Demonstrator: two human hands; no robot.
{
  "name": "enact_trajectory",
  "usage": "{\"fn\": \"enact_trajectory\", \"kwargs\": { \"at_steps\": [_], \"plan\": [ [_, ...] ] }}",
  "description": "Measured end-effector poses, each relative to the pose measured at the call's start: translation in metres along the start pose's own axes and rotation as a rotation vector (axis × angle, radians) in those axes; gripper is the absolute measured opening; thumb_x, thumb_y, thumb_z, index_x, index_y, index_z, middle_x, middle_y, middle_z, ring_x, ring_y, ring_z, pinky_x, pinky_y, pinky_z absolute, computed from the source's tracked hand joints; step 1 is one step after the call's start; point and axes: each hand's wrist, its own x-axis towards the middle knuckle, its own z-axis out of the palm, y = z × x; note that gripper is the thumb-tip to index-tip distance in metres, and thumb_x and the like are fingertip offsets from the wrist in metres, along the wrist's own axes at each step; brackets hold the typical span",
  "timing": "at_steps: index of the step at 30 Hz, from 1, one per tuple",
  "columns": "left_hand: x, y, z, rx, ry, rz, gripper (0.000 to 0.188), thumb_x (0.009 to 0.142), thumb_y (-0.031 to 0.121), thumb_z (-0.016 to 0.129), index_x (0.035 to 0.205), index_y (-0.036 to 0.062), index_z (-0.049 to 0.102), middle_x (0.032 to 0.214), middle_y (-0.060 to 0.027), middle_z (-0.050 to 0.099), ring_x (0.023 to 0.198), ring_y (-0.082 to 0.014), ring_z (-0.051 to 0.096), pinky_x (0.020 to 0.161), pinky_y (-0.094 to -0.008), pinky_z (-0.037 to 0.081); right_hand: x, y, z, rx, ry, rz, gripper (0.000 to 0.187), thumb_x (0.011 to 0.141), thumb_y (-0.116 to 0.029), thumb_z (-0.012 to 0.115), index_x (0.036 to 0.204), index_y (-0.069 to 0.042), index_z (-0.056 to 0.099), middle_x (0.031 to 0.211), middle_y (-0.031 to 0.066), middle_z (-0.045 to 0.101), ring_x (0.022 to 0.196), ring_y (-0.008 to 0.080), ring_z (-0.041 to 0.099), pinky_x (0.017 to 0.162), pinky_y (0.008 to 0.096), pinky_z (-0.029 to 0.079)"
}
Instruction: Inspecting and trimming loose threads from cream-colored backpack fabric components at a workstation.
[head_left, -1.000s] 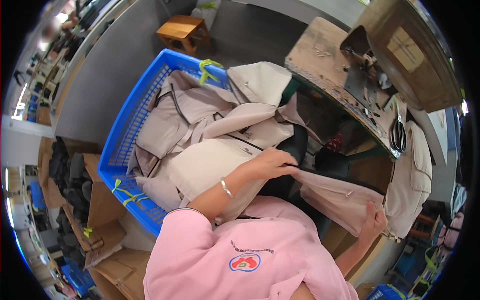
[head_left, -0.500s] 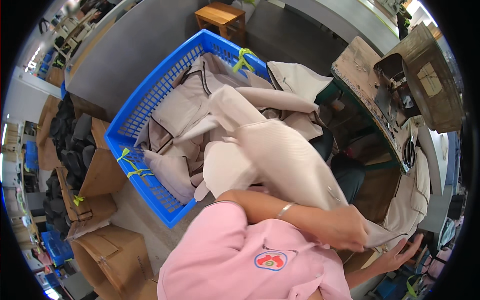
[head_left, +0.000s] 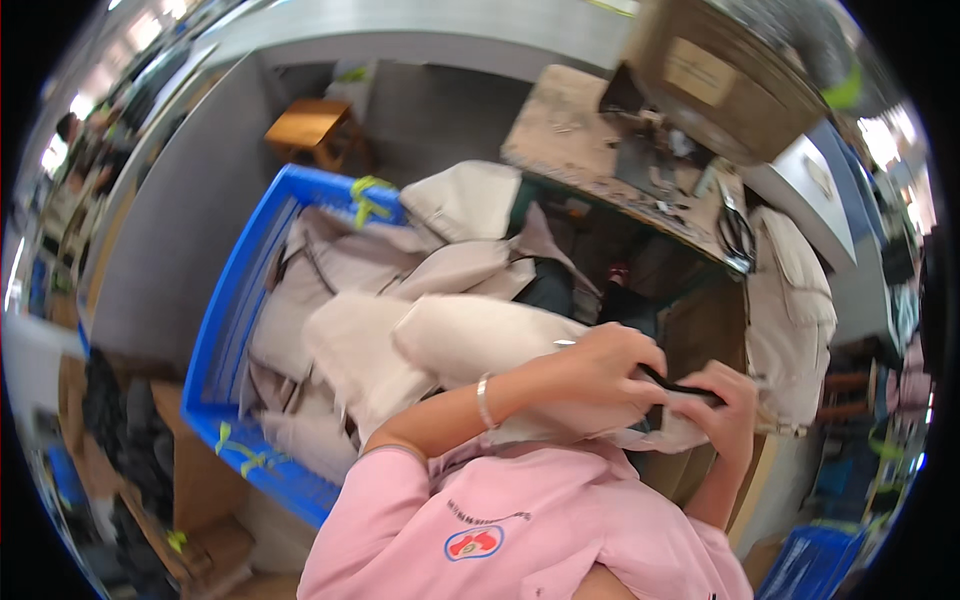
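Observation:
A large beige fabric piece (head_left: 480, 335), sewn and bulky, lies across my lap and spills to the left. My left hand (head_left: 618, 368), with a bracelet on its wrist, grips this piece near a short black strip (head_left: 682, 386). Opposite it, my right hand (head_left: 722, 400) pinches the other end of the strip, with pale cloth hanging beneath. The strip is stretched between both hands, and its join to the cloth is partly hidden by fingers. More beige pieces with dark edging (head_left: 350, 255) are heaped in the blue plastic basket (head_left: 232, 265) on my left.
A worn workbench (head_left: 560, 115) ahead on the right bears black-handled scissors (head_left: 737, 232) and a large brown box (head_left: 715, 85). Beige sewn pieces (head_left: 790, 310) hang beside it. A wooden stool (head_left: 308, 125) stands beyond the basket; cardboard boxes (head_left: 205, 450) with dark parts are at left.
My view has turned right. My right hand, formerly spread and apart, now pinches the black strip. My left hand has come up beside it, and the fabric is gathered closer.

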Motion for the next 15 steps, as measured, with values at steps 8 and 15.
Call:
{"fn": "enact_trajectory", "kwargs": {
  "at_steps": [8, 15],
  "plan": [
    [0.099, -0.013, -0.057, 0.085, 0.129, -0.091, 0.016, 0.077, 0.011, 0.078, 0.090, 0.0036, 0.074, 0.081, -0.0105, 0.068, 0.071, -0.0218, 0.066, 0.063, -0.0316, 0.050, 0.100, 0.041, -0.022, -0.299, 0.314, -0.220, 0.017, 0.067, -0.020, 0.083, 0.077, -0.011, 0.073, 0.067, 0.0031, 0.059, 0.061, 0.0233, 0.057, 0.056, 0.0349, 0.043],
    [0.173, -0.064, -0.089, 0.162, 0.199, -0.095, 0.016, 0.083, 0.010, 0.069, 0.096, 0.0010, 0.074, 0.078, -0.0050, 0.068, 0.065, -0.0106, 0.060, 0.058, -0.0266, 0.045, 0.181, 0.102, -0.025, -0.018, 0.303, -0.061, 0.017, 0.077, -0.016, 0.078, 0.091, -0.008, 0.077, 0.072, 0.0057, 0.063, 0.067, 0.0246, 0.061, 0.062, 0.0335, 0.046]
  ]
}}
